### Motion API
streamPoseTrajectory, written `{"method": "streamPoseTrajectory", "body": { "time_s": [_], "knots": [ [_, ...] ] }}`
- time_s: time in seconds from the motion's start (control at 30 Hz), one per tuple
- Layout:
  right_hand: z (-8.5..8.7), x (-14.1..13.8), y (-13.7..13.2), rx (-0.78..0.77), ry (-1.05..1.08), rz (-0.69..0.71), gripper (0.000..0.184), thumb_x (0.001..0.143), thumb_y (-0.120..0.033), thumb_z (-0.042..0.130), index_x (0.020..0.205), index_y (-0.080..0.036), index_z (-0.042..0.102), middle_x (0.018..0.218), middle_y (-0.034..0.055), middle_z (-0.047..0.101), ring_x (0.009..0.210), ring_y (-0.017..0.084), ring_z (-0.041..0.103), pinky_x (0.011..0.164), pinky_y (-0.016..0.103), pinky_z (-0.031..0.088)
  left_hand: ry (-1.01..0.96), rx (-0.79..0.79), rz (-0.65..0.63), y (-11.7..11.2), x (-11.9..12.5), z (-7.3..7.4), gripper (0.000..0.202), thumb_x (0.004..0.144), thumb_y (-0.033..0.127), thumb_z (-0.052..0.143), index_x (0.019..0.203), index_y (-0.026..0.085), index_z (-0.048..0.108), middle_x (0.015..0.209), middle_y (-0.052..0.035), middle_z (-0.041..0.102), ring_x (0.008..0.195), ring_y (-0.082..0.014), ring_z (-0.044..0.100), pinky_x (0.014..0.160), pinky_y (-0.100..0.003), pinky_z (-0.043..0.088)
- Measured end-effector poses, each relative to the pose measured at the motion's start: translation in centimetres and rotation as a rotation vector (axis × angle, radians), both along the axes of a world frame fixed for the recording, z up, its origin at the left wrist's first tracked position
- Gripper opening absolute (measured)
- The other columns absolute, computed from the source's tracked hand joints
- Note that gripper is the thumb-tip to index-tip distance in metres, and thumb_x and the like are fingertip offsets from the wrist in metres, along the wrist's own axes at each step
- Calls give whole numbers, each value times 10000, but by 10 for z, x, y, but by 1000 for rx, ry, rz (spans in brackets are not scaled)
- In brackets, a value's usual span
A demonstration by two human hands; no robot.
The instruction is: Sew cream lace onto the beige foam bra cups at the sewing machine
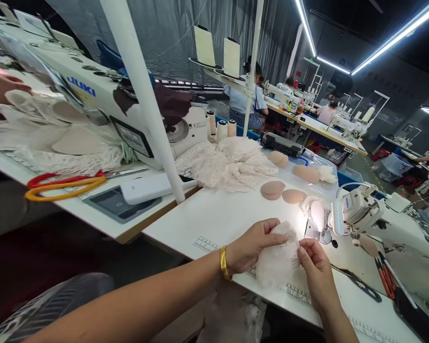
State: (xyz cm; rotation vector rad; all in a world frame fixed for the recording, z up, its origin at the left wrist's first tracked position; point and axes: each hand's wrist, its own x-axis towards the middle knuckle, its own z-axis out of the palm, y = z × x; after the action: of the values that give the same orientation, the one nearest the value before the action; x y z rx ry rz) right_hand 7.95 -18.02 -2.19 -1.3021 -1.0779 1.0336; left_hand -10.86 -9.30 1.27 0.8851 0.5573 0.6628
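Between my two hands is a piece of sheer white lace fabric [277, 262], held over the front of the white sewing table. My left hand [259, 245], with a gold band at the wrist, pinches the fabric's upper left side between thumb and fingers. At the fabric's right edge, my right hand [313, 259] pinches with thumb and forefinger. Just beyond them stands the sewing machine [357, 209], its lamp lighting the needle area. Beige bra cups [272, 190] lie on the table behind my hands, and a pale pink cup [317, 215] rests by the needle.
A heap of cream lace [229, 164] lies behind a white pole [143, 95]. Orange-handled scissors [386, 276] and black snips [364, 286] are on the right. To the left, another machine [82, 90] stands with red and orange-handled scissors [66, 186] and a person's hand [3, 85].
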Motion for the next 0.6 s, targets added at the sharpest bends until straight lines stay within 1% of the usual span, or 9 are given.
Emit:
{"method": "streamPoseTrajectory", "body": {
  "time_s": [0.1, 0.17, 0.23, 0.3, 0.37, 0.43, 0.53, 0.57, 0.6],
  "knots": [
    [2, -1, -2, 37, -92, -34, 360, 910, -596, 707, 932, -238, 680, 761, -11, 596, 713, 163, 513, 657, 260, 442, 8, 19, 109, -5, 6, -3, 577, 573, 471, 962, 776, 186, 504, 718, 52, 565, 627, -102, 525, 584, -215, 399],
    [3, -4, -3, 66, -133, -56, 378, 925, -613, 678, 979, -239, 685, 793, -4, 607, 732, 168, 528, 666, 265, 446, 6, 51, 155, -9, 10, -4, 591, 573, 473, 960, 747, 191, 470, 694, 67, 525, 608, -87, 482, 568, -204, 376],
    [4, -8, -2, 87, -137, -64, 394, 916, -619, 685, 1032, -243, 678, 842, 0, 618, 761, 173, 546, 684, 270, 454, 7, 70, 176, -12, 13, -4, 601, 580, 479, 953, 733, 193, 447, 691, 72, 498, 613, -82, 454, 569, -201, 367],
    [6, -12, -1, 95, -138, -47, 386, 899, -609, 712, 990, -237, 664, 814, -11, 594, 739, 166, 534, 673, 269, 447, 9, 85, 192, -14, 15, -5, 609, 585, 489, 944, 727, 195, 430, 696, 73, 477, 622, -81, 433, 574, -202, 357],
    [7, -14, 1, 102, -178, -46, 362, 920, -589, 697, 907, -230, 651, 763, -18, 560, 710, 162, 510, 666, 275, 439, 17, 114, 212, -16, 17, -5, 618, 592, 498, 932, 716, 198, 406, 691, 76, 446, 624, -79, 402, 576, -202, 336],
    [9, -14, 1, 141, -239, -78, 350, 949, -572, 665, 873, -230, 660, 815, 8, 595, 780, 183, 545, 728, 300, 464, 37, 153, 222, -17, 17, -6, 627, 607, 503, 916, 707, 203, 375, 678, 81, 410, 623, -76, 360, 573, -203, 304],
    [12, -13, 0, 233, -290, -147, 327, 951, -554, 668, 868, -238, 691, 1013, 66, 655, 1002, 242, 591, 882, 356, 487, 97, 208, 204, -18, 17, -8, 618, 641, 515, 884, 711, 208, 352, 662, 86, 380, 622, -77, 309, 568, -210, 254],
    [13, -12, -1, 243, -285, -155, 323, 950, -552, 670, 869, -240, 694, 1031, 73, 659, 1026, 250, 593, 894, 364, 490, 124, 225, 191, -18, 16, -8, 612, 646, 518, 877, 719, 209, 354, 658, 89, 369, 620, -78, 293, 567, -213, 240],
    [13, -10, -1, 236, -264, -156, 325, 957, -553, 661, 868, -241, 688, 1001, 70, 663, 1002, 247, 600, 880, 362, 496, 153, 239, 167, -17, 16, -9, 609, 643, 521, 875, 730, 210, 358, 653, 93, 355, 616, -77, 280, 565, -215, 227]
  ]
}}
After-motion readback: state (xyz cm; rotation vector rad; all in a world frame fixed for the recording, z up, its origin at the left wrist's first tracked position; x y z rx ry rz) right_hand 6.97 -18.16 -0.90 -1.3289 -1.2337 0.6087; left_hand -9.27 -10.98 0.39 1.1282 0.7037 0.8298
